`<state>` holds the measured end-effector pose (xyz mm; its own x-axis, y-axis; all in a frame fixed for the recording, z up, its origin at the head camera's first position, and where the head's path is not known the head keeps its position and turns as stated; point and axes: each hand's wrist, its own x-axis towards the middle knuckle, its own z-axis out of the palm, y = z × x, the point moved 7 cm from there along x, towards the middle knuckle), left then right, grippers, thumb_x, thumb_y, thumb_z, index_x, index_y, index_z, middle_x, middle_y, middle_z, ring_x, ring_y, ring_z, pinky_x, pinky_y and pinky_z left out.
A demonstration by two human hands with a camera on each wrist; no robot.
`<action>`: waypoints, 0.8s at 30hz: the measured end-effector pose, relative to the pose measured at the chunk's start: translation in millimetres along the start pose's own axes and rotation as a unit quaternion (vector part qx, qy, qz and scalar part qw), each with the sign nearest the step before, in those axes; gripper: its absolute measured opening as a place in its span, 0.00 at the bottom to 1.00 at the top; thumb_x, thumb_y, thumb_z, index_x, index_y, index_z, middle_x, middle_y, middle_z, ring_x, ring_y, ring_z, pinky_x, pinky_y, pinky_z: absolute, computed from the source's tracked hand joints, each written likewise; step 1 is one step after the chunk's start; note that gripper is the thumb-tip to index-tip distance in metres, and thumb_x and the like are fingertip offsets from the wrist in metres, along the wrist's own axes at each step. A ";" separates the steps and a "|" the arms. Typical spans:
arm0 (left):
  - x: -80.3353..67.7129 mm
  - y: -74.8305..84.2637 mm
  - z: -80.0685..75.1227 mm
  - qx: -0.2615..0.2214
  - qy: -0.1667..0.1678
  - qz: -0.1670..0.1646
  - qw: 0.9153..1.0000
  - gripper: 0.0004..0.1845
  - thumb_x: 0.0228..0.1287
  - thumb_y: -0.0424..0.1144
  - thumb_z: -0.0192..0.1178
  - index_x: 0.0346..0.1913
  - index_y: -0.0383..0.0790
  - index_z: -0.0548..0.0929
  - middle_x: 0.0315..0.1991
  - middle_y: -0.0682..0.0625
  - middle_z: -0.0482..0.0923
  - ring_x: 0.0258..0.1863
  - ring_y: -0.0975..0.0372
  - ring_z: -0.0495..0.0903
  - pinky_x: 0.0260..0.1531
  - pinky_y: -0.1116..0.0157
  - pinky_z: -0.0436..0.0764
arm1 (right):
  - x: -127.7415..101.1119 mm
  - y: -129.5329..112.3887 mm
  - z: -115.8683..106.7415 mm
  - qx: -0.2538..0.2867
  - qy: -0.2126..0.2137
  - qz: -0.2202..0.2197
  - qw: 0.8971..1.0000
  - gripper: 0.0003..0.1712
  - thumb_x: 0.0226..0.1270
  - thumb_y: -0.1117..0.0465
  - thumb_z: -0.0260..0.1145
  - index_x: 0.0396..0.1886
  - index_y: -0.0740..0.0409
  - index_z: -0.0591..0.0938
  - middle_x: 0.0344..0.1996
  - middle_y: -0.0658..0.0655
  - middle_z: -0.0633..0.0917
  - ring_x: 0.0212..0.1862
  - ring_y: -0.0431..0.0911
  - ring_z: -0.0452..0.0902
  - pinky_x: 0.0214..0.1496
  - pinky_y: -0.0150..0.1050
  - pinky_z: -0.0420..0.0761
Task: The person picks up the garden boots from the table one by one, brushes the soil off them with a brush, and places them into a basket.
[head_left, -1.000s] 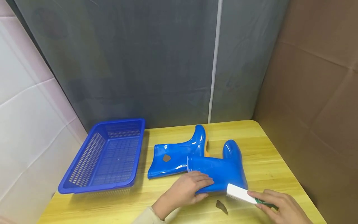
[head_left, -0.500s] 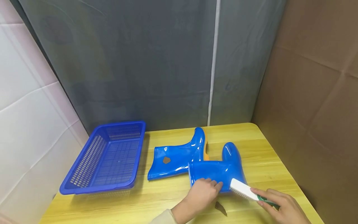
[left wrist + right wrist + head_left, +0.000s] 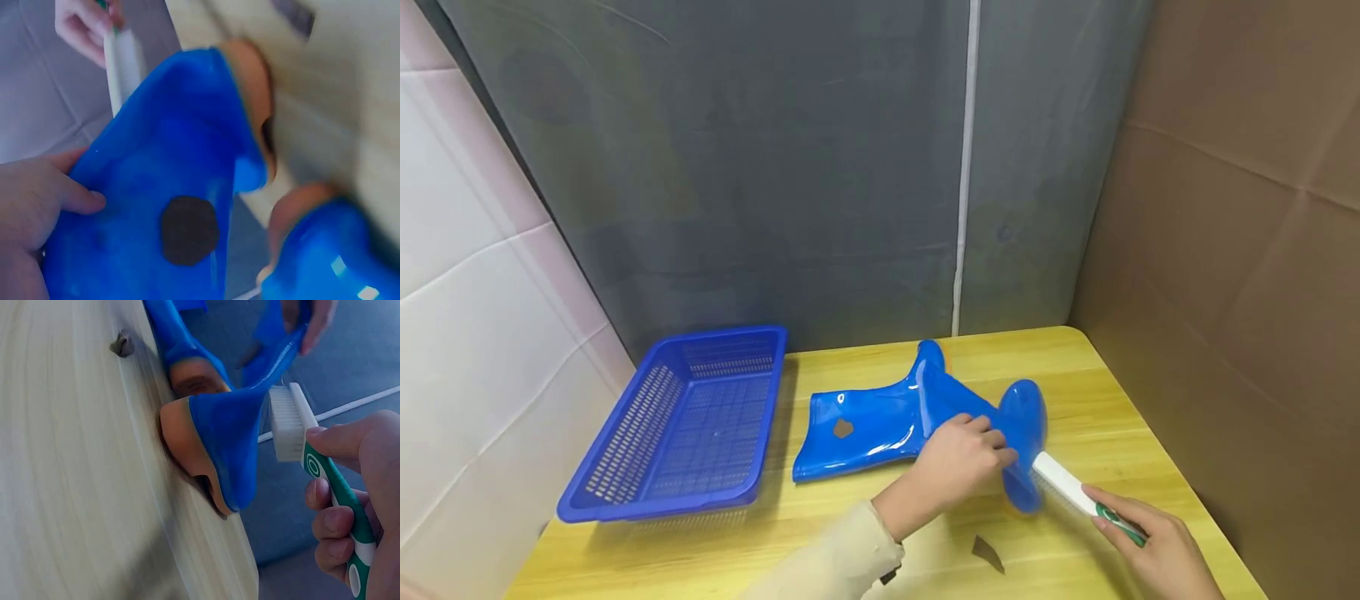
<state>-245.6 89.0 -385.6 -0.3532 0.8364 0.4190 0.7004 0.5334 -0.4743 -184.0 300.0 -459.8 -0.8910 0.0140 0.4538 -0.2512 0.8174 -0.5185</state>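
Note:
My left hand (image 3: 958, 462) grips the shaft of a glossy blue rubber boot (image 3: 156, 144), thumb over its edge. The boot is tilted, its shaft raised over the second boot. A dark brown patch (image 3: 189, 231) shows on its shaft in the left wrist view, and its sole is orange-tan. In my right hand (image 3: 1153, 533) is a scrub brush (image 3: 290, 425) with white bristles and a green and white handle. The brush head is right at the held boot. Behind lies the second blue boot (image 3: 865, 412) on its side, a brown patch (image 3: 843, 428) on its shaft.
A blue perforated plastic basket (image 3: 715, 425) stands on the left of the yellow wood-grain table (image 3: 1090, 383). A small dark brown scrap (image 3: 988, 553) lies near the front. Grey, white and brown sheets surround the table.
My left hand has shifted from resting on the lying boot to gripping it, turning it and raising its shaft. The brush has moved slightly up and right with the right hand.

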 end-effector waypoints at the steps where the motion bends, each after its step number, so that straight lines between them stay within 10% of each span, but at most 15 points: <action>1: 5.0 -4.5 -1.6 0.014 -0.003 0.008 1.000 0.10 0.66 0.43 0.63 0.42 0.67 0.88 0.37 0.69 0.86 0.39 0.71 0.81 0.40 0.73 0.77 | 1.3 -0.9 0.9 0.002 -0.001 0.004 1.000 0.23 0.53 0.59 0.78 0.50 0.37 0.87 0.40 0.52 0.91 0.38 0.24 0.78 0.34 0.17 0.71; 5: 16.8 -21.0 -4.9 0.042 -0.001 0.025 0.999 0.10 0.66 0.42 0.64 0.43 0.64 0.88 0.45 0.68 0.87 0.53 0.67 0.80 0.72 0.61 0.68 | 6.9 -5.8 4.0 0.010 0.000 0.002 1.000 0.23 0.54 0.58 0.77 0.51 0.37 0.87 0.42 0.53 0.91 0.38 0.24 0.77 0.35 0.18 0.73; 9: 4.2 -27.2 0.0 0.032 0.038 0.003 0.999 0.09 0.63 0.42 0.67 0.43 0.62 0.89 0.64 0.59 0.78 0.69 0.60 0.69 0.80 0.52 0.53 | 8.4 -7.4 6.7 0.019 -0.001 -0.003 1.000 0.23 0.54 0.59 0.78 0.51 0.38 0.87 0.42 0.53 0.91 0.40 0.24 0.78 0.37 0.14 0.72; 12: -13.8 -31.5 2.7 -0.004 0.112 -0.084 0.990 0.21 0.59 0.41 0.70 0.56 0.58 0.83 0.75 0.48 0.63 0.75 0.52 0.61 0.77 0.48 0.58 | 7.0 -4.1 8.4 0.022 -0.008 0.002 1.000 0.23 0.54 0.59 0.77 0.51 0.39 0.87 0.43 0.52 0.91 0.41 0.24 0.78 0.38 0.13 0.72; 14: -25.1 -37.9 6.2 -0.084 0.146 -0.184 0.968 0.34 0.59 0.39 0.70 0.68 0.49 0.72 0.78 0.40 0.53 0.76 0.48 0.57 0.75 0.47 0.63 | 6.1 -0.3 9.9 0.025 -0.018 0.014 0.999 0.22 0.55 0.58 0.77 0.52 0.39 0.87 0.44 0.53 0.91 0.42 0.23 0.78 0.37 0.14 0.73; 16: -35.7 -43.9 14.8 -0.218 0.148 -0.299 0.917 0.45 0.61 0.39 0.68 0.77 0.42 0.55 0.78 0.37 0.51 0.75 0.46 0.59 0.73 0.48 0.68 | 5.6 3.7 12.2 0.032 -0.032 0.031 0.998 0.21 0.58 0.57 0.75 0.52 0.40 0.86 0.46 0.54 0.90 0.44 0.23 0.78 0.38 0.14 0.75; 21: -51.0 -30.4 46.0 -0.523 0.088 -0.471 0.705 0.48 0.70 0.42 0.56 0.79 0.39 0.34 0.79 0.40 0.49 0.73 0.50 0.66 0.70 0.50 0.71 | 3.7 10.9 22.4 0.073 -0.075 0.078 0.992 0.19 0.64 0.57 0.70 0.56 0.45 0.85 0.44 0.56 0.90 0.39 0.22 0.75 0.34 0.23 0.79; 22: -50.8 -25.6 49.4 -0.544 0.072 -0.483 0.683 0.49 0.69 0.44 0.56 0.79 0.40 0.34 0.80 0.41 0.48 0.74 0.50 0.65 0.71 0.49 0.70 | 2.8 11.8 24.8 0.081 -0.084 0.085 0.990 0.19 0.66 0.58 0.69 0.57 0.47 0.84 0.39 0.55 0.89 0.35 0.23 0.74 0.31 0.25 0.78; 24: -47.9 -18.5 53.2 -0.551 0.041 -0.494 0.671 0.54 0.65 0.52 0.59 0.80 0.45 0.32 0.82 0.43 0.39 0.78 0.47 0.57 0.72 0.44 0.66 | 0.6 14.3 29.9 0.098 -0.102 0.107 0.984 0.19 0.69 0.57 0.65 0.59 0.50 0.83 0.29 0.51 0.85 0.29 0.27 0.71 0.27 0.27 0.74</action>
<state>-274.6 45.8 -438.0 -0.9794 0.1079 0.1706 0.1987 0.3678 0.9084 -199.4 294.5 -488.6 -0.9838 0.0415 0.1744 -0.0998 0.6815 -0.7250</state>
